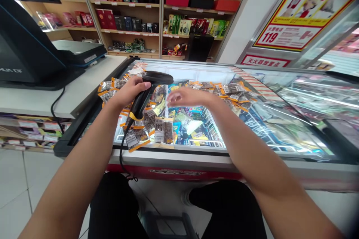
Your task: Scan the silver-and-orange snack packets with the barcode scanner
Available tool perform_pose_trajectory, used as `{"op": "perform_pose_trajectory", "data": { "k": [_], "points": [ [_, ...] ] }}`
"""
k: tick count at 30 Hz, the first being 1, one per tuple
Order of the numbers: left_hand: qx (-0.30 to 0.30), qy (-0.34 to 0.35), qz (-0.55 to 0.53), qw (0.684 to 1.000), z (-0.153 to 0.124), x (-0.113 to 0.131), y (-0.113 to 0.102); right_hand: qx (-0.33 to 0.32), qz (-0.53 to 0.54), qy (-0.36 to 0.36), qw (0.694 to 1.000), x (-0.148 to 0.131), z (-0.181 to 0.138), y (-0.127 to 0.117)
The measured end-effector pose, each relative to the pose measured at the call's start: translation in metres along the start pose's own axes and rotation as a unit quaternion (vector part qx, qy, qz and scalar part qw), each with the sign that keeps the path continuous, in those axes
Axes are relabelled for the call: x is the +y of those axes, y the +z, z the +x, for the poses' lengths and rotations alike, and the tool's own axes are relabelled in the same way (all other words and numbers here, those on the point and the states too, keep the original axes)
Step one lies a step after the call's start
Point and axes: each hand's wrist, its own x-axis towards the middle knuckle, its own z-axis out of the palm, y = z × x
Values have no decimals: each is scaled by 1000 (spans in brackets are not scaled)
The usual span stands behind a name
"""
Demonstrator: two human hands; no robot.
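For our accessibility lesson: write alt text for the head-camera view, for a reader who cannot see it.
A person's left hand grips a black scanner above orange-edged packets spread on a glass freezer lid, while the right hand, blurred, hovers open over them. A till stands on the counter at left, with stocked shelves behind.

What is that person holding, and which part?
The left hand grips a black barcode scanner by its handle; the right hand hovers open, holding nothing.

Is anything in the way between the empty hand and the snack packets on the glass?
Nothing visible. The right hand hovers over the packets with only air between; the left hand holds the scanner beside it.
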Motion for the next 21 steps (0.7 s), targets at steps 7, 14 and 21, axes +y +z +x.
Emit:
{"op": "perform_pose_trajectory", "data": {
  "k": [7,14,21],
  "points": [
    [-26,14,-5,1000,2,4,3,-128,-70,42,988,-33,-4,26],
    [-62,31,-16,997,1,3,3,-113,-33,48,992,-8,-4,2],
    [-42,1,-9,999,0,5,6,56,188,170,966,41,-10,-18]
  ]
}}
